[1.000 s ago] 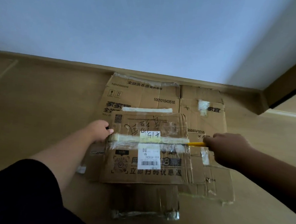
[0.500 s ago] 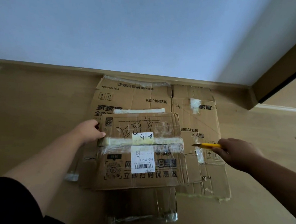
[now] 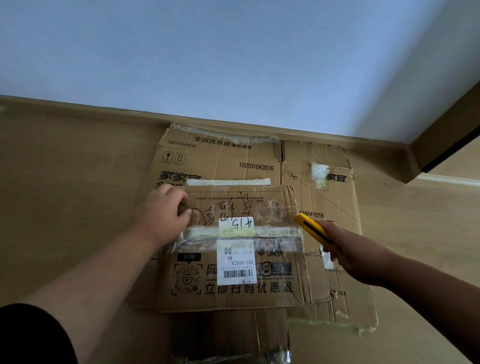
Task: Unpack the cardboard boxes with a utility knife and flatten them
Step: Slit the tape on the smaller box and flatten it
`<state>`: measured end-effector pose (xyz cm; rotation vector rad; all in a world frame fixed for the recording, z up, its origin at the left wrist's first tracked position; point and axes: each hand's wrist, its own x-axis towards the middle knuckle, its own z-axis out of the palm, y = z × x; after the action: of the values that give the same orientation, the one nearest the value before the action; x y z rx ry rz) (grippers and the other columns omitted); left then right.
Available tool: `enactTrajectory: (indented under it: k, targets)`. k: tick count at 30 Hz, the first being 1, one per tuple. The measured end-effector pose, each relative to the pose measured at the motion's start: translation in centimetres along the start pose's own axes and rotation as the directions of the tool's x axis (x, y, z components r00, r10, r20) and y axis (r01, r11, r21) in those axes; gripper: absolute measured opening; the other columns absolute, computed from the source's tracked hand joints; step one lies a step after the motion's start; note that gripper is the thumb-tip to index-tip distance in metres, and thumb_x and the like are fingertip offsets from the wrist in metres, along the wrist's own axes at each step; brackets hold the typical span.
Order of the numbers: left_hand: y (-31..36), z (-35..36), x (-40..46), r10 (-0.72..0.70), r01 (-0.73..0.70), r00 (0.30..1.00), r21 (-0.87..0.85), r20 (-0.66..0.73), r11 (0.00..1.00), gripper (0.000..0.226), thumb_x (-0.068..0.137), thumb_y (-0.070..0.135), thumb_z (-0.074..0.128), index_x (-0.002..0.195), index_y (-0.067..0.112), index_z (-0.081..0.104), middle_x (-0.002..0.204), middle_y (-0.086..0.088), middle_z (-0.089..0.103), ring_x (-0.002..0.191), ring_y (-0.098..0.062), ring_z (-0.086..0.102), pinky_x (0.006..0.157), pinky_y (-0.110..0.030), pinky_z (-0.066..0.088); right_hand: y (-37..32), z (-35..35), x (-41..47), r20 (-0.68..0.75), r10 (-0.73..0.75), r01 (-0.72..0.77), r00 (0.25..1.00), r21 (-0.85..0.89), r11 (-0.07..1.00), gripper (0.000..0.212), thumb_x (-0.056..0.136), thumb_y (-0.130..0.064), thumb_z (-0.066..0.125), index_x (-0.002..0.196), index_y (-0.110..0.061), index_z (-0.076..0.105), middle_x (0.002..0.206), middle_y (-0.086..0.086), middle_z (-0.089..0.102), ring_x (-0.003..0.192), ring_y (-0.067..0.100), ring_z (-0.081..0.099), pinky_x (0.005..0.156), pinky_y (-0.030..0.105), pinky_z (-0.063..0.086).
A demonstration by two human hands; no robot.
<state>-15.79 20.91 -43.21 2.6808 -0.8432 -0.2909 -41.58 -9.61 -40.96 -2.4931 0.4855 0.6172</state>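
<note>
A taped brown cardboard box (image 3: 236,292) with a white shipping label and a pale tape strip across its top lies on the floor. My left hand (image 3: 161,213) rests on the box's upper left part, fingers curled at its top surface. My right hand (image 3: 354,253) grips a yellow utility knife (image 3: 312,229) just off the box's right edge, its tip pointing up-left near the end of the tape strip. Whether the blade is out is unclear.
A larger flattened cardboard box (image 3: 326,193) lies under and behind the taped one, against the skirting board (image 3: 96,110) and white wall. Another flat piece with clear tape (image 3: 230,346) sticks out at the front. Wooden floor (image 3: 47,196) surrounds it; a door frame (image 3: 458,131) stands right.
My right hand drew the knife out to the right off the tape strip, then brought it back up to the box's right edge. My left hand shifted onto the box's upper left top.
</note>
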Motion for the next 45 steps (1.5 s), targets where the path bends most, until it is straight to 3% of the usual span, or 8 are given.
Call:
enactTrajectory:
  k: [4,8,14,18,22,28,33,45]
  targets:
    - [2.3,0.4,-0.5,0.17,-0.191,0.979,0.207,0.113,0.96,0.039,0.088,0.056,0.055,0.118,0.03,0.055,0.117,0.01,0.049,0.111,-0.009,0.047,0.076,-0.023,0.051,-0.3,0.7,0.1,-0.009,-0.032,0.033,0.999,0.059,0.998,0.071,0.099,-0.01,0.047,0.152,-0.043,0.012,0.111,-0.007,0.056,0.093,0.009,0.058,0.078,0.022,0.046]
    - [4.1,0.8,-0.5,0.217,-0.263,0.954,0.231,0.205,0.937,0.051,0.083,0.067,0.055,0.12,0.032,0.055,0.117,0.011,0.049,0.114,-0.009,0.045,0.082,-0.028,0.053,-0.4,1.8,0.9,-0.15,0.133,-0.104,0.98,0.187,0.977,0.023,0.1,-0.021,0.051,0.123,-0.023,0.049,0.092,0.0,0.063,0.081,0.014,0.062,0.068,0.027,0.052]
    - [4.9,0.7,-0.3,0.205,-0.26,0.945,0.204,0.256,0.944,0.052,0.081,0.065,0.06,0.123,0.034,0.053,0.123,0.011,0.047,0.122,-0.011,0.041,0.088,-0.033,0.051,0.1,3.1,1.1,-0.157,0.276,-0.225,0.948,0.279,0.933,0.013,0.1,-0.03,0.052,0.089,-0.023,0.055,0.084,0.004,0.062,0.072,0.02,0.062,0.064,0.036,0.057]
    - [6.6,0.8,-0.3,0.299,-0.34,0.931,0.196,0.211,0.92,0.035,0.093,0.048,0.051,0.122,0.029,0.054,0.121,0.009,0.05,0.115,-0.01,0.044,0.08,-0.026,0.052,1.7,2.6,1.7,-0.138,0.403,-0.335,0.905,0.352,0.874,0.013,0.098,-0.026,0.055,0.09,-0.018,0.06,0.079,0.009,0.06,0.062,0.02,0.059,0.047,0.026,0.047]
    - [9.4,1.4,-0.7,0.443,-0.466,0.879,0.12,0.175,0.877,0.026,0.097,0.035,0.045,0.119,0.026,0.056,0.115,0.009,0.054,0.104,-0.007,0.05,0.079,-0.02,0.045,6.4,2.9,1.7,-0.118,0.54,-0.495,0.834,0.275,0.824,0.007,0.092,-0.021,0.059,0.087,-0.017,0.061,0.08,0.006,0.063,0.064,0.016,0.061,0.046,0.021,0.04]
    - [12.3,3.2,-0.9,0.517,-0.531,0.842,0.071,0.153,0.844,0.021,0.095,0.03,0.054,0.112,0.024,0.064,0.109,0.007,0.06,0.104,-0.013,0.053,0.088,-0.027,0.044,14.8,4.6,0.8,-0.008,0.695,-0.69,0.719,0.105,0.716,0.016,0.085,-0.022,0.06,0.093,-0.01,0.067,0.086,0.006,0.064,0.082,0.02,0.062,0.069,0.029,0.054]
    - [14.6,5.3,-2.3,0.555,-0.566,0.822,0.065,0.129,0.822,0.021,0.091,0.031,0.057,0.105,0.021,0.068,0.103,0.005,0.062,0.098,-0.015,0.053,0.085,-0.028,0.041,20.0,7.0,0.7,0.107,0.74,-0.745,0.664,0.009,0.667,0.014,0.085,-0.018,0.058,0.087,-0.008,0.067,0.075,0.006,0.069,0.065,0.017,0.067,0.05,0.025,0.051]
    - [16.3,8.1,-3.8,0.424,-0.447,0.884,0.089,0.198,0.89,0.046,0.087,0.048,0.043,0.117,0.02,0.064,0.121,0.003,0.058,0.115,-0.018,0.05,0.101,-0.032,0.036,23.5,10.2,4.2,0.193,0.688,-0.686,0.7,-0.087,0.722,0.017,0.084,-0.026,0.07,0.078,-0.011,0.065,0.074,0.0,0.063,0.072,0.017,0.066,0.046,0.021,0.042]
